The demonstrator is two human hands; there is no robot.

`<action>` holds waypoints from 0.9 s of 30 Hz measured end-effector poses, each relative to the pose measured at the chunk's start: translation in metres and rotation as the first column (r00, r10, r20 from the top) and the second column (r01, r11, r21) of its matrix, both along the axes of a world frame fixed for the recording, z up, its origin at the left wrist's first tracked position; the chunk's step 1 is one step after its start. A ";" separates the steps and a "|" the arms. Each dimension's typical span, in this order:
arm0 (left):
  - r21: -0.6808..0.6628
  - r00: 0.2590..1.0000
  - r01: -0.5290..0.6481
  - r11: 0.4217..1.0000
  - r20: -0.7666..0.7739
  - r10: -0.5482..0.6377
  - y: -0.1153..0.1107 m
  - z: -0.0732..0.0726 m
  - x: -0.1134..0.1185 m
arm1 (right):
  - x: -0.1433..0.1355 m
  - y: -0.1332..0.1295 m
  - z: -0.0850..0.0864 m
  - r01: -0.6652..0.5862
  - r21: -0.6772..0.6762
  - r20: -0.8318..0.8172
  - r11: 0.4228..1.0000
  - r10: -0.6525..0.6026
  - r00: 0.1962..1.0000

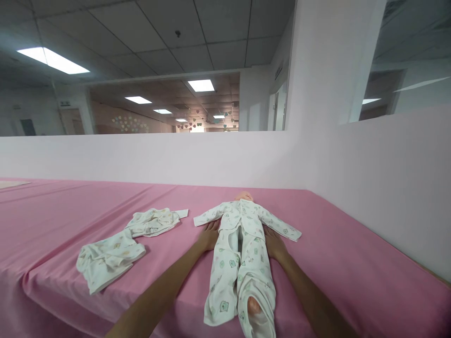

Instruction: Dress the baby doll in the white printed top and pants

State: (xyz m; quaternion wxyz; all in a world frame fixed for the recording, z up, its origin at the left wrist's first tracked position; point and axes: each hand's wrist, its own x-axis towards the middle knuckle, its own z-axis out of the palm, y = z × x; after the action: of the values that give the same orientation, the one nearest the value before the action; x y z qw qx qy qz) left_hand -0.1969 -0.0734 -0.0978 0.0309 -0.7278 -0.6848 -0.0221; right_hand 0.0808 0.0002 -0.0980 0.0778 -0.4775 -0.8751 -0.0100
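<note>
A baby doll (244, 195) lies on its back, dressed in a white long-sleeved top (243, 212) and white trousers (225, 277) with small animal prints. Both sleeves spread outward. Part of the doll's skin-coloured foot (253, 306) shows inside the opening of the right trouser leg. My left hand (210, 235) rests against the left side of the doll's torso, fingers stretched out below the sleeve. On the other side, my right hand (274, 241) lies along the torso, its fingertips partly hidden by the clothing. Neither hand is closed on the fabric.
A second set of white printed baby clothes (112, 256) lies crumpled to the left on the pink sheet (169, 281). A pale flat item (12, 184) lies at the far left. Behind runs a white wall (158, 159) with windows above, and another wall (394, 178) borders the right.
</note>
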 end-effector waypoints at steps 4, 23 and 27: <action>0.004 1.000 0.021 1.000 0.017 -0.021 0.002 -0.001 0.000 | 0.000 0.002 0.000 0.004 -0.006 -0.020 1.000 -0.004 1.000; 0.028 0.999 0.035 0.999 0.015 -0.036 0.004 -0.005 -0.002 | 0.002 0.000 0.002 -0.013 0.008 0.006 1.000 0.013 1.000; 0.046 0.999 0.045 0.998 0.000 -0.045 0.004 -0.006 -0.003 | 0.002 0.001 0.002 -0.013 0.017 -0.009 1.000 0.013 1.000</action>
State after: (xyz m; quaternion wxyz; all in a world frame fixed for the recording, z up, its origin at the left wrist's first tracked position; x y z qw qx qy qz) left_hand -0.1998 -0.0690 -0.1036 0.0470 -0.7421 -0.6675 -0.0390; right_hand 0.0827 0.0010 -0.0963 0.0857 -0.4711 -0.8778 -0.0146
